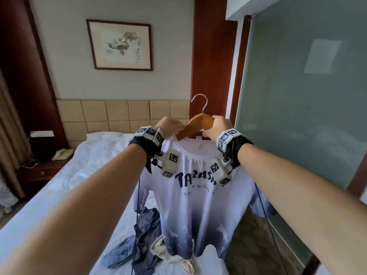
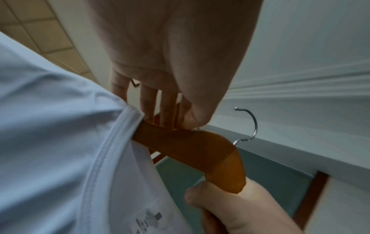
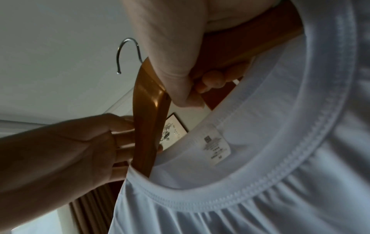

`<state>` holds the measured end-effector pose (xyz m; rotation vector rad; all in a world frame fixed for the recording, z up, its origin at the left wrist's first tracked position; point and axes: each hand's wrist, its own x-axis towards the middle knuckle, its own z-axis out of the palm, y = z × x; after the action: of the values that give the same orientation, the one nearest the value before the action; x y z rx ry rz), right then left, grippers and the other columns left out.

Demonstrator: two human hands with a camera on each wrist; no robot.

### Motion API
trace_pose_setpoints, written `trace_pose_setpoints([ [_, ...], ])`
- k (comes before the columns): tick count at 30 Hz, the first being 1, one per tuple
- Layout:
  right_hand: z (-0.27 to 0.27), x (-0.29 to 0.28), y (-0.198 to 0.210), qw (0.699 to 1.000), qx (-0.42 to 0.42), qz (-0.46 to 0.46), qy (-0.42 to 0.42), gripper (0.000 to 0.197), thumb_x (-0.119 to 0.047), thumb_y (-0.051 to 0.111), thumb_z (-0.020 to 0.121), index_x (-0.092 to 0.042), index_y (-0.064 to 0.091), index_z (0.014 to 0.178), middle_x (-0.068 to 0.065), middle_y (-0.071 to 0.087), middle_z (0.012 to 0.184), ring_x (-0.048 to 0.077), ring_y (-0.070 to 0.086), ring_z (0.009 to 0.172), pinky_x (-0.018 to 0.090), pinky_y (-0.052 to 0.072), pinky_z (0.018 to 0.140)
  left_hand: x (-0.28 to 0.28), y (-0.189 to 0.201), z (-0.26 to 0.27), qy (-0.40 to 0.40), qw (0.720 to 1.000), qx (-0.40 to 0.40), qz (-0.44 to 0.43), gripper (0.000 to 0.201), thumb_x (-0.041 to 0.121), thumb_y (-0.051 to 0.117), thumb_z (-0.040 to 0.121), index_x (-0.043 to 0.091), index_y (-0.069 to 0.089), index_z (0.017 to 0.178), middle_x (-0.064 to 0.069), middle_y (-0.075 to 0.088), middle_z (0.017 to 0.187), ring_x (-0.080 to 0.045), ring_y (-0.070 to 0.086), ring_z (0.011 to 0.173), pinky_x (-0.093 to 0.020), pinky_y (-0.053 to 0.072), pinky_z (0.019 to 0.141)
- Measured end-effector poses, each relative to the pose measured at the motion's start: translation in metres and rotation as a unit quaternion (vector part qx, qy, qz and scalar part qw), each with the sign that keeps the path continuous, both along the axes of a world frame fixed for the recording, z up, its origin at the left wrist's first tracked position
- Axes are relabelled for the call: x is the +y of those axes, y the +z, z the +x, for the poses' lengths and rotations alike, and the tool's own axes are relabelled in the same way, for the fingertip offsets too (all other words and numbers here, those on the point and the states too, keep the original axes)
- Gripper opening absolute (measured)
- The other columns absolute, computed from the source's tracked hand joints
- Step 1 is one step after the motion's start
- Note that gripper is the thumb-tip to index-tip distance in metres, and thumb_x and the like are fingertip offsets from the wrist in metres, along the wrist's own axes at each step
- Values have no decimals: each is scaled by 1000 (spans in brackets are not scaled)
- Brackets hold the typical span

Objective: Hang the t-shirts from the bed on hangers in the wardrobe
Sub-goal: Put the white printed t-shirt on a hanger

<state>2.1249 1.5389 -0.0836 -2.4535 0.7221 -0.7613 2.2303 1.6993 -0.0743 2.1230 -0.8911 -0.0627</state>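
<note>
Both forearms reach out from the camera, each wrist strapped with a black band carrying white blocks printed with square black codes. At the hanger (image 1: pixel 199 124), the right hand (image 1: pixel 215 126) is closed around the right arm of the smooth, varnished wooden bar, thumb under it and fingers (image 3: pixel 212 79) wrapped over. The left hand (image 1: pixel 170 126) meets the hanger's left arm with nearly straight fingers (image 2: pixel 168 104), tips against the wood just where the bar enters the collar; whether they also pinch cloth cannot be told. A curved metal hook (image 1: pixel 200 102) rises from the hanger's middle. Below the hanger hangs the t-shirt (image 1: pixel 198 195), white at the ribbed neckline and fading to blue-grey at the hem, printed "TARASH…" in dark block letters, with a smaller line partly hidden. Inside the collar sits a white care label (image 3: pixel 215 147), print too small to read. Under the hanger lies the bed (image 1: pixel 59 185), white-sheeted, with crumpled blue-grey clothes (image 1: pixel 139 245) on it.
</note>
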Motion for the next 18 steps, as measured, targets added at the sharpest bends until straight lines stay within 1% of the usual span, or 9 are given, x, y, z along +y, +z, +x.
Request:
trace_pose_setpoints([
  [2,-34,-25,1,1000,6,-1,-15,25,-24,73,69,-25,56,86,-4,61,75,20,60,65,22,40,55,-35,3,-33,-53,998,-16,-13,25,13,51,97,4,70,110,-1,63,88,-17,58,83,-31,49,80],
  [5,-95,-67,3,999,8,7,-39,22,-18,74,72,-19,61,90,0,63,78,24,62,71,25,43,59,-86,5,-86,-126,991,-31,-28,21,14,59,89,13,72,106,3,67,85,-14,60,76,-24,50,69],
  [7,-137,-95,5,998,7,9,-56,24,-16,73,74,-16,62,96,0,63,77,23,60,67,24,39,56,-120,6,-129,-163,985,-52,-11,19,21,68,85,15,70,103,1,68,87,-17,64,79,-28,54,72],
  [9,-182,-118,6,997,14,-1,-70,25,-15,73,76,-17,61,97,-1,61,74,19,56,62,23,36,52,-157,4,-171,-168,981,-97,0,26,28,75,80,14,67,99,-3,69,89,-22,65,85,-35,55,76],
  [10,-205,-130,6,996,23,-4,-80,25,-15,72,77,-18,60,98,-1,60,75,19,55,62,24,37,54,-176,3,-192,-167,979,-117,-4,30,31,78,77,12,66,97,-4,68,88,-23,64,83,-34,52,73],
  [12,-250,-157,6,995,38,-2,-98,27,-16,74,77,-18,60,100,0,62,80,24,61,71,27,42,63,-210,3,-235,-187,972,-138,-10,38,35,82,74,12,65,100,-2,64,88,-22,60,82,-30,47,71],
  [14,-304,-184,7,990,53,-10,-130,31,-17,74,75,-18,63,103,2,66,87,28,65,81,29,47,67,-250,2,-282,-221,964,-145,-9,45,33,82,75,11,63,109,-4,64,96,-25,61,90,-30,47,77],
  [16,-342,-204,8,986,52,-14,-157,29,-19,73,74,-17,66,102,4,69,90,28,68,84,31,51,69,-281,3,-318,-243,959,-149,4,50,25,80,77,9,58,119,-9,64,107,-28,60,98,-32,46,83],
  [18,-389,-226,12,981,32,-14,-193,26,-23,71,74,-20,65,99,2,69,88,27,68,82,30,48,66,-320,4,-361,-263,953,-151,1,52,19,79,76,9,55,121,-12,65,112,-30,61,101,-35,49,86],
])
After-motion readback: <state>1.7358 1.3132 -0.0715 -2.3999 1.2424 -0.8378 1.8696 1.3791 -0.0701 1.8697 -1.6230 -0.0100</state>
